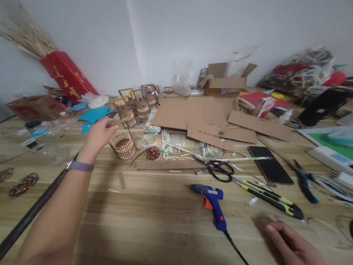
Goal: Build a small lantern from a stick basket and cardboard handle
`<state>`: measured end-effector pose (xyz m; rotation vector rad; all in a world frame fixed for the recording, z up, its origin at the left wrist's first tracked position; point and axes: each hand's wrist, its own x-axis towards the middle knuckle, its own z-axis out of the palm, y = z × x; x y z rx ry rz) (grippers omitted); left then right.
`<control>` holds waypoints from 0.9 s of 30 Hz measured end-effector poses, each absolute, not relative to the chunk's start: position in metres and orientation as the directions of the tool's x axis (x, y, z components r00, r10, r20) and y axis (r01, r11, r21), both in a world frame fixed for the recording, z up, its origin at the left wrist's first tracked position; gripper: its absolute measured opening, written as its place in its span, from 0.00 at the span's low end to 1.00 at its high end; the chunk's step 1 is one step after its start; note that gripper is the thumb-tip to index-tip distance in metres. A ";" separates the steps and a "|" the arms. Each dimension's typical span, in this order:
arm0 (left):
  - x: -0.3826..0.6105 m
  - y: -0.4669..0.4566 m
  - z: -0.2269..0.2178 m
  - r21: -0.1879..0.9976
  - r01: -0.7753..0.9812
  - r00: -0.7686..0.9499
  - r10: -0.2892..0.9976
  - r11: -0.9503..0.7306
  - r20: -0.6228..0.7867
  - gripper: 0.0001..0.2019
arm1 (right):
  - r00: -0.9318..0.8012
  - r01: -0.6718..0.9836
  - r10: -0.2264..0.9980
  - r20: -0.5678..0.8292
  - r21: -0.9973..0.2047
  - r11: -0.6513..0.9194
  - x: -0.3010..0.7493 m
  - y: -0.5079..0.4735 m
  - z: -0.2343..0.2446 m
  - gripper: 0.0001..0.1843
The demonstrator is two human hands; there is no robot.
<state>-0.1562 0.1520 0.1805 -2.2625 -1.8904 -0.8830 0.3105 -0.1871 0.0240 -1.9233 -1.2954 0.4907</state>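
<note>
My left hand (99, 134) is stretched far out over the wooden table (146, 210), with its fingers apart and nothing in them, just left of a small round basket made of sticks (123, 146). Its fingertips reach toward more stick baskets with handles (136, 107) behind. A purple band is on that wrist. My right hand (292, 246) lies flat near the front right edge, fingers out and empty, close to a blue glue gun (212, 202) and its black cord.
Black scissors (219, 169), a yellow-black utility knife (270, 198), a dark phone (270, 165), blue pliers (302, 178), flat cardboard sheets (193, 114), an open carton (221, 82), chopstick bundles (165, 142), a dish of brown beads (152, 153), a red box of dry stalks (66, 76).
</note>
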 end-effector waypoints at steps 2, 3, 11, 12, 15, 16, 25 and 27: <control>-0.150 0.136 0.176 0.285 0.911 0.086 0.812 -0.300 0.578 0.16 | 0.426 0.634 0.897 0.116 -0.746 -0.205 0.302 -0.183 0.030 0.20; -0.144 0.126 0.172 0.273 0.903 0.097 0.776 -0.332 0.624 0.15 | 0.429 0.637 0.896 0.111 -0.741 -0.213 0.296 -0.180 0.033 0.21; -0.072 0.029 0.111 0.064 0.742 0.444 0.561 -0.667 0.698 0.09 | 0.256 0.812 0.966 -0.039 -0.534 -0.236 0.224 -0.144 0.066 0.12; -0.066 0.019 0.103 0.078 0.724 0.460 0.564 -0.685 0.685 0.09 | 0.250 0.843 0.965 -0.083 -0.472 -0.259 0.215 -0.140 0.069 0.10; -0.059 0.000 0.083 0.133 0.678 0.511 0.593 -0.723 0.622 0.10 | 0.270 0.879 0.935 -0.229 -0.337 -0.336 0.199 -0.130 0.077 0.12; -0.060 -0.004 0.078 0.146 0.668 0.517 0.595 -0.730 0.615 0.10 | 0.277 0.884 0.925 -0.262 -0.309 -0.352 0.196 -0.128 0.080 0.12; -0.070 -0.013 0.060 0.197 0.579 0.570 0.565 -0.791 0.596 0.09 | 0.320 0.913 0.885 -0.337 -0.139 -0.383 0.202 -0.166 0.095 0.09; -0.065 -0.013 0.058 0.197 0.562 0.586 0.555 -0.803 0.591 0.09 | 0.353 0.906 0.878 -0.322 -0.114 -0.407 0.210 -0.177 0.091 0.08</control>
